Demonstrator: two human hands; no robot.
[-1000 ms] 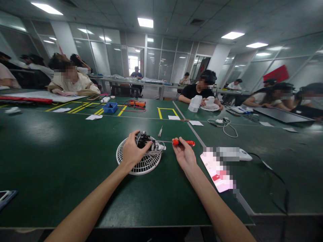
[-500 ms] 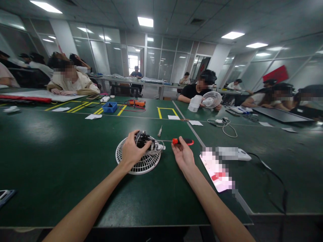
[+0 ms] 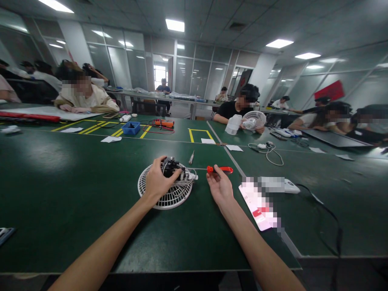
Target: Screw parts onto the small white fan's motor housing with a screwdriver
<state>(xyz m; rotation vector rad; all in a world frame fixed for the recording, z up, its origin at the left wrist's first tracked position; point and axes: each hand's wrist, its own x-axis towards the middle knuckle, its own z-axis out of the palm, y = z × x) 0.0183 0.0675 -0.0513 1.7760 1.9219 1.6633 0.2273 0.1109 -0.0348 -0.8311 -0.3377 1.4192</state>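
My left hand (image 3: 158, 180) is wrapped round a black fan motor (image 3: 171, 165), with thumb and fingers on either side of it. The motor sits on a round white fan grille (image 3: 174, 199) lying on the green table, and pale wires are bunched beside it. My right hand (image 3: 220, 185) grips a red and black screwdriver (image 3: 220, 169) by its handle between thumb and fingers. Its shaft points left, and the tip meets the motor's right side; the exact contact is too small to see. Behind the motor lies a small screwdriver with a clear handle (image 3: 191, 158).
To my right lie a pink and white card (image 3: 254, 206), a white device (image 3: 291, 186) with a black cable and a coiled grey cable (image 3: 274, 157). A blue bin (image 3: 131, 128) and an orange meter (image 3: 165, 123) stand farther back. Across the table a person holds another fan (image 3: 254, 120).
The screwdriver handle has turned about its axis, showing more red than black now. Both hands keep nearly the same place, and the whole view has shifted very slightly.
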